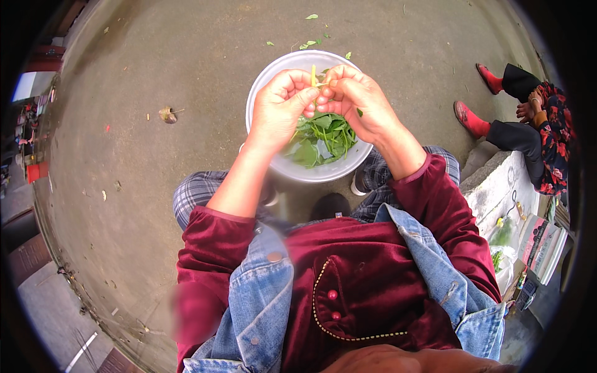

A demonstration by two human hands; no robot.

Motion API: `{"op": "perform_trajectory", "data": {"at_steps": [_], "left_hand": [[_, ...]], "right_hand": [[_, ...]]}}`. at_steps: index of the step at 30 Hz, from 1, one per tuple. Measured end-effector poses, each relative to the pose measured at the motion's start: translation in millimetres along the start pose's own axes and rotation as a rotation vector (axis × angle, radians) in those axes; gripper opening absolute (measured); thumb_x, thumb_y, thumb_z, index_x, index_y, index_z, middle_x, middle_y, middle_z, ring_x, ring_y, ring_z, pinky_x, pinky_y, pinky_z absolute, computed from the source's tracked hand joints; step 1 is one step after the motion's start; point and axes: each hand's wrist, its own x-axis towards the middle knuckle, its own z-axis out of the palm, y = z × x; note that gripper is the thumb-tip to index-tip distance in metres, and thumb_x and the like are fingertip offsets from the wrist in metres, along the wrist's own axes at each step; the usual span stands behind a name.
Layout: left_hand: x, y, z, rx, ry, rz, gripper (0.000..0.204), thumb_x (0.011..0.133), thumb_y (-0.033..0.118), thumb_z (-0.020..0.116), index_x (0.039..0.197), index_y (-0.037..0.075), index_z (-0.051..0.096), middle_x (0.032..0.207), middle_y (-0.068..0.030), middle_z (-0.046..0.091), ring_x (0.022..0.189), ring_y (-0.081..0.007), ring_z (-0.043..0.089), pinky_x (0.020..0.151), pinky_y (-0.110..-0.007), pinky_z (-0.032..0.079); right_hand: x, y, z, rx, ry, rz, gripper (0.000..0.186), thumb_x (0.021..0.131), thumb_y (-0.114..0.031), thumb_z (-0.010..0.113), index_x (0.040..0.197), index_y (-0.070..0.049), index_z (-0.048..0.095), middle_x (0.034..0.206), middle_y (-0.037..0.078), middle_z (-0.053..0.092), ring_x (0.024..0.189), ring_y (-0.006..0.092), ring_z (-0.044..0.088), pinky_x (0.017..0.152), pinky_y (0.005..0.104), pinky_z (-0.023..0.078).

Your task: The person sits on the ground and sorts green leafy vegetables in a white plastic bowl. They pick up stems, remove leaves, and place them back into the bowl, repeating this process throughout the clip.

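A pale green stem (313, 75) stands upright between my fingertips over a white plastic basin. My left hand (286, 102) pinches it between thumb and fingers. Close against it, my right hand (354, 99) is also closed, with its thumb and fingertips on the stem and a thin pale strip beside it. Below both hands is the basin (252, 102), partly covered by them. Inside it, green leaves and stems (326, 137) lie in what looks like water, mostly toward the near side.
Leaf scraps (309, 44) lie on the concrete floor beyond the basin, and a dry leaf (168, 115) is at left. On the right a person in red shoes (472, 119) sits by a pale stone ledge (497, 186). Plastic bags with greens (502, 255) are near my right elbow.
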Motion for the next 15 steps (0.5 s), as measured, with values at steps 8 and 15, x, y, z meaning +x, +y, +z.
{"op": "perform_trajectory", "data": {"at_steps": [8,15], "left_hand": [[-1.8,0.5,-0.4,-0.029,0.007,0.026,0.010,0.090,0.005,0.061,0.100,0.002,0.058,0.083,-0.0032,0.062,0.066,-0.0076,0.055,0.059,-0.022,0.047],[-4.7,0.4,0.7,-0.044,0.003,0.041,0.013,0.091,0.005,0.060,0.103,0.002,0.058,0.087,-0.0025,0.061,0.068,-0.0073,0.054,0.061,-0.022,0.046]], "right_hand": [[-2.1,1.6,3.6,0.054,-0.012,-0.029,0.009,0.092,-0.010,0.049,0.091,-0.006,0.056,0.081,0.004,0.061,0.076,0.0132,0.062,0.073,0.0297,0.054],[-2.4,3.2,4.3,0.093,-0.059,-0.052,0.009,0.092,-0.009,0.047,0.091,-0.006,0.055,0.081,0.004,0.060,0.076,0.0134,0.062,0.073,0.0299,0.054]]}}
